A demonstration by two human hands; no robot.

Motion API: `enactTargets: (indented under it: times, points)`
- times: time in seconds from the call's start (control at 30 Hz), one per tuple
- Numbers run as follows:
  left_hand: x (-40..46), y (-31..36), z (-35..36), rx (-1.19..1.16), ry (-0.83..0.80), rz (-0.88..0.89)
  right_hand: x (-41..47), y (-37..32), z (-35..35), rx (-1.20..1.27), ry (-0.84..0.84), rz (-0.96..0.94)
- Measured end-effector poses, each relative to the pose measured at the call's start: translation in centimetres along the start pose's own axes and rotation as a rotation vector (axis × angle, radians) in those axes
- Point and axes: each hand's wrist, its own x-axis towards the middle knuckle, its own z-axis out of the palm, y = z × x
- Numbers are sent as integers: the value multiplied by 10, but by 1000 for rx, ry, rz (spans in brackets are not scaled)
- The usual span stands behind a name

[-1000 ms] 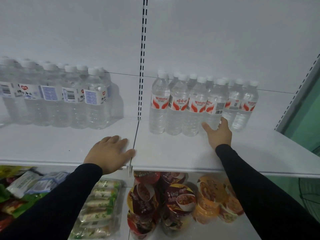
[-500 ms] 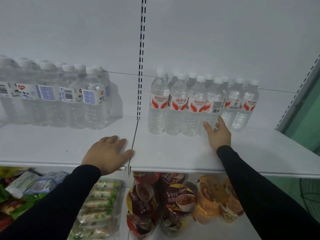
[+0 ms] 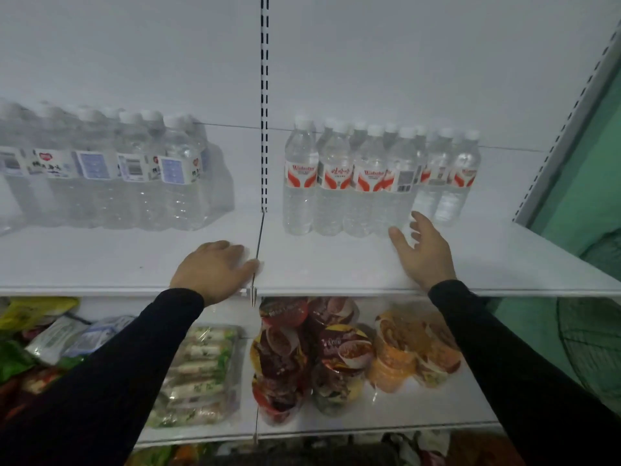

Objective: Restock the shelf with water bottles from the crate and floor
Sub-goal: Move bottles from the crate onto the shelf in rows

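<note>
Dim cool light, soft blur, edges bowed

The shelf (image 3: 336, 264) has a smooth, white, semi-matt painted surface that looks like sheet metal, with a faint sheen near its front edge. The slotted upright (image 3: 264, 95) between the back panels carries the same white finish. The red-labelled water bottles (image 3: 366, 183) are clear, glossy plastic with ribbed lower bodies, white plastic caps and glossy printed film labels. The blue-labelled water bottles (image 3: 141, 176) are of the same clear plastic, with white and blue labels. On the lower shelf (image 3: 403, 422), the noodle cups (image 3: 322, 358) are sealed in shiny transparent film, and the wrapped snack packs (image 3: 198, 371) have glossy, crinkled plastic wrappers. Both sleeves (image 3: 524, 364) are matt black knitted cloth.
</note>
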Motion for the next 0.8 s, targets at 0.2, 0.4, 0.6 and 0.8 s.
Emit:
enactTargets:
  times: [0.2,0.4,0.6,0.8]
  points:
    - [-44,12,4,-236,225,122,-93,4,-11,-167,-10,-175]
    - [-130,13,50,-313,223,268,-199,62,16,-164,-221,-207]
    - [-194,-4,176,-295,-357,133,-296,140,66,-320,-752,160]
    - [-244,-30,301,-184,-777,50,-376,238,131,-448,-1101,400]
